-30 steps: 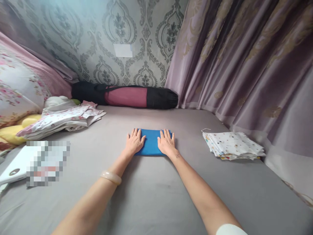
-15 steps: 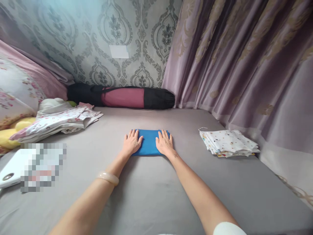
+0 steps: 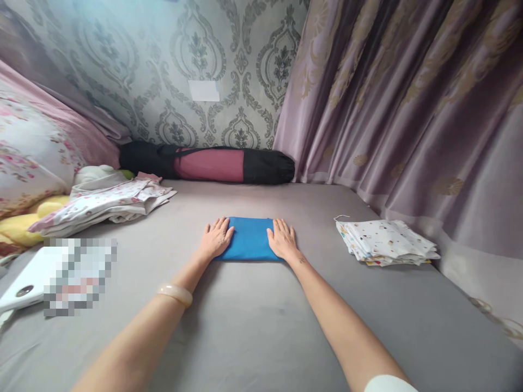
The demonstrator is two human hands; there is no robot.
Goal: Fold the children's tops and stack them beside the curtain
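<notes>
A folded blue cloth [image 3: 250,239] lies flat as a neat rectangle on the grey bed sheet [image 3: 241,316]. On its left end rests my left hand [image 3: 216,238], palm down with the fingers stretched forward and the thumb pointing inward. My right hand [image 3: 283,239] lies flat on the right end in the same way, fingers extended. Both palms touch the cloth, and neither hand grips it. A pale bangle [image 3: 175,294] circles my left wrist.
To the right sits a stack of folded white printed cloths [image 3: 388,240]. At left are folded floral clothes [image 3: 118,198], a floral pillow [image 3: 35,147] and a white device [image 3: 30,277] beside a blurred item. A black and maroon roll bag [image 3: 212,163] lies along the wall.
My hands have slid apart toward the two ends of the blue cloth, showing more of its middle. The view has shifted slightly.
</notes>
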